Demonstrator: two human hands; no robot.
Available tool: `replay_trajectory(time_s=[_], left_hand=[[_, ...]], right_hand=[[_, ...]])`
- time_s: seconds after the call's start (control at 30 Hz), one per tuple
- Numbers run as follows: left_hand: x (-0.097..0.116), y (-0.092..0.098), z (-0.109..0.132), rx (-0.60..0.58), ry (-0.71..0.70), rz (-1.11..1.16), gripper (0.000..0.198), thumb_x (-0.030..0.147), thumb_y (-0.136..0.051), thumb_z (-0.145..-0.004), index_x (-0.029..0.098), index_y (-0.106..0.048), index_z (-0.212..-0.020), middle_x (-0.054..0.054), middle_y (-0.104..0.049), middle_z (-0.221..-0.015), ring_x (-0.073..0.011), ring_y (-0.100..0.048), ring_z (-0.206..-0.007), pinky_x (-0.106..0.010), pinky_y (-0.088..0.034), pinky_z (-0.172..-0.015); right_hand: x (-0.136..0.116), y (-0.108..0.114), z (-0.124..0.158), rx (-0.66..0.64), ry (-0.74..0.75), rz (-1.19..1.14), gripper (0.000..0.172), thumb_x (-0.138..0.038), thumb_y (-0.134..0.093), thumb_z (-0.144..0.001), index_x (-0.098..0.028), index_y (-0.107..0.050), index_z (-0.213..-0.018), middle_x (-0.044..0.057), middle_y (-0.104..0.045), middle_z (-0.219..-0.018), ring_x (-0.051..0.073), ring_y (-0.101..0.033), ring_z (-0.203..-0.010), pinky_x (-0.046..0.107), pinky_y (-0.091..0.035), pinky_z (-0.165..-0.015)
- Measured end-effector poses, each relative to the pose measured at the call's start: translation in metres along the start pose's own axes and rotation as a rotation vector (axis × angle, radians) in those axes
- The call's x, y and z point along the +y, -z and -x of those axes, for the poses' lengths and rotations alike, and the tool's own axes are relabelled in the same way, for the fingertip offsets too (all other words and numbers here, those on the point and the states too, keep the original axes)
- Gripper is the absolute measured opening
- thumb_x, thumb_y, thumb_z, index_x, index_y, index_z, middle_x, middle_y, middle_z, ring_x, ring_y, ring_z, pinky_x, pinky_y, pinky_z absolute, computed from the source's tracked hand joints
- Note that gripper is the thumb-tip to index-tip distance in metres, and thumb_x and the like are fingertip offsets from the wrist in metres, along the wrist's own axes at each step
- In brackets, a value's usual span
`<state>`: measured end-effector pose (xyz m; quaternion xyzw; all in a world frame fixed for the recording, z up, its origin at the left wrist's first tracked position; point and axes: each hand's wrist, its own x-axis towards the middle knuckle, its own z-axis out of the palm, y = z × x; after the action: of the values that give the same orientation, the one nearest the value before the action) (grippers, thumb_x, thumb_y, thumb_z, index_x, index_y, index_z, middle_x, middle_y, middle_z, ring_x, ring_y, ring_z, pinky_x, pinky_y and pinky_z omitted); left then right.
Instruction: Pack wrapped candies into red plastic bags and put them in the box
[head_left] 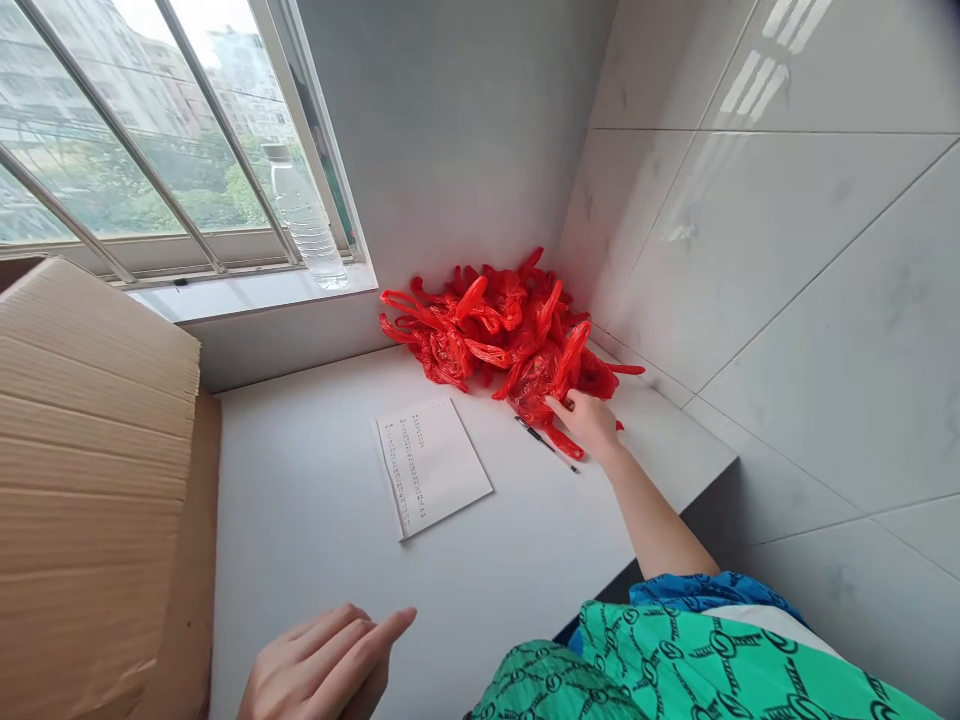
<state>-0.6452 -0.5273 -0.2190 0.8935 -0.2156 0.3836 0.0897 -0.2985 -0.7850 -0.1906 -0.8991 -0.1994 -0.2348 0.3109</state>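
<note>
A heap of red plastic bags point(510, 330) lies in the far corner of a white counter point(315, 500). My right hand point(589, 422) reaches out to the near edge of the heap, its fingers closed on one red bag. At the near edge of the counter my left hand point(322, 665) hovers low, fingers stretched out together and holding nothing. Between the hands lies a sheet of paper point(431, 462) with printed lines. A black pen point(544, 442) rests on the counter just left of my right hand.
A large cardboard box point(97, 480) stands along the left side of the counter. A clear plastic bottle point(306, 215) stands on the window sill. Tiled wall closes off the right side and the counter ends beside it.
</note>
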Motion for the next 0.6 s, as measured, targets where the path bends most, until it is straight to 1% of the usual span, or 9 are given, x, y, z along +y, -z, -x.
replay_trajectory(time_s=[0.07, 0.17, 0.23, 0.3, 0.4, 0.5, 0.53, 0.57, 0.6], left_hand=[[-0.001, -0.003, -0.004, 0.000, 0.018, 0.006, 0.048, 0.001, -0.052, -0.084, 0.025, -0.059, -0.125, 0.001, -0.061, -0.062, -0.0142, -0.059, -0.053, -0.026, -0.047, -0.050], [0.000, -0.003, -0.004, 0.020, 0.066, 0.009, 0.045, 0.002, -0.052, -0.085, 0.026, -0.061, -0.122, 0.002, -0.061, -0.063, -0.0133, -0.058, -0.053, -0.025, -0.046, -0.050], [0.001, 0.000, -0.003, 0.034, 0.110, 0.011, 0.043, 0.002, -0.052, -0.086, 0.026, -0.061, -0.121, 0.002, -0.061, -0.063, -0.0127, -0.059, -0.053, -0.024, -0.046, -0.051], [0.000, 0.003, -0.003, 0.064, 0.157, 0.024, 0.040, 0.003, -0.052, -0.088, 0.026, -0.062, -0.118, 0.003, -0.061, -0.063, -0.0117, -0.058, -0.053, -0.023, -0.045, -0.050], [-0.006, 0.004, -0.009, 0.095, 0.265, 0.078, 0.031, 0.008, -0.052, -0.091, 0.027, -0.065, -0.112, 0.004, -0.063, -0.066, -0.0104, -0.060, -0.057, -0.021, -0.048, -0.055], [-0.021, -0.003, -0.024, 0.074, 0.496, 0.161, 0.022, 0.020, -0.051, -0.096, 0.027, -0.065, -0.111, 0.001, -0.069, -0.081, -0.0117, -0.066, -0.069, -0.019, -0.047, -0.050], [-0.028, -0.007, -0.029, 0.073, 0.588, 0.190, 0.021, 0.026, -0.050, -0.097, 0.026, -0.064, -0.113, -0.001, -0.070, -0.090, -0.0128, -0.068, -0.073, -0.018, -0.044, -0.045], [-0.035, -0.012, -0.033, 0.071, 0.663, 0.213, 0.024, 0.031, -0.051, -0.097, 0.026, -0.063, -0.117, -0.003, -0.070, -0.102, -0.0141, -0.069, -0.078, -0.018, -0.045, -0.044], [-0.042, -0.017, -0.037, 0.080, 0.704, 0.214, 0.026, 0.033, -0.052, -0.096, 0.025, -0.062, -0.119, -0.005, -0.067, -0.113, -0.0153, -0.069, -0.084, -0.019, -0.050, -0.049]], right_hand=[[-0.002, 0.003, -0.003, 0.034, 0.048, -0.087, 0.035, -0.052, -0.053, -0.090, -0.022, -0.054, -0.073, 0.005, -0.068, -0.076, 0.019, -0.059, -0.068, 0.028, -0.039, -0.060], [-0.013, 0.018, -0.009, 0.148, 0.117, -0.283, 0.025, -0.046, -0.052, -0.091, -0.021, -0.056, -0.090, 0.008, -0.069, -0.103, 0.021, -0.063, -0.089, 0.032, -0.048, -0.077], [-0.024, 0.030, -0.012, 0.174, 0.163, -0.493, 0.024, -0.045, -0.054, -0.091, -0.021, -0.056, -0.095, 0.008, -0.068, -0.106, 0.020, -0.064, -0.093, 0.034, -0.050, -0.083], [-0.039, 0.038, -0.012, 0.081, 0.205, -0.652, 0.024, -0.044, -0.056, -0.091, -0.021, -0.056, -0.095, 0.005, -0.068, -0.096, 0.019, -0.065, -0.088, 0.033, -0.052, -0.082], [-0.067, 0.038, -0.009, -0.162, 0.281, -0.784, 0.025, -0.045, -0.060, -0.091, -0.021, -0.059, -0.094, 0.002, -0.068, -0.087, 0.018, -0.066, -0.085, 0.033, -0.054, -0.080], [-0.095, 0.024, -0.004, -0.357, 0.396, -0.837, 0.027, -0.046, -0.060, -0.092, -0.021, -0.064, -0.102, 0.004, -0.071, -0.099, 0.020, -0.067, -0.096, 0.035, -0.054, -0.088], [-0.104, 0.017, -0.002, -0.402, 0.452, -0.821, 0.028, -0.046, -0.059, -0.093, -0.021, -0.066, -0.105, 0.005, -0.071, -0.105, 0.021, -0.067, -0.102, 0.036, -0.053, -0.091], [-0.111, 0.011, 0.001, -0.430, 0.522, -0.779, 0.029, -0.045, -0.058, -0.094, -0.022, -0.067, -0.107, 0.006, -0.071, -0.111, 0.022, -0.065, -0.108, 0.039, -0.052, -0.095], [-0.116, 0.004, 0.003, -0.435, 0.599, -0.714, 0.028, -0.044, -0.057, -0.095, -0.023, -0.069, -0.108, 0.006, -0.071, -0.115, 0.022, -0.064, -0.112, 0.042, -0.048, -0.100]])
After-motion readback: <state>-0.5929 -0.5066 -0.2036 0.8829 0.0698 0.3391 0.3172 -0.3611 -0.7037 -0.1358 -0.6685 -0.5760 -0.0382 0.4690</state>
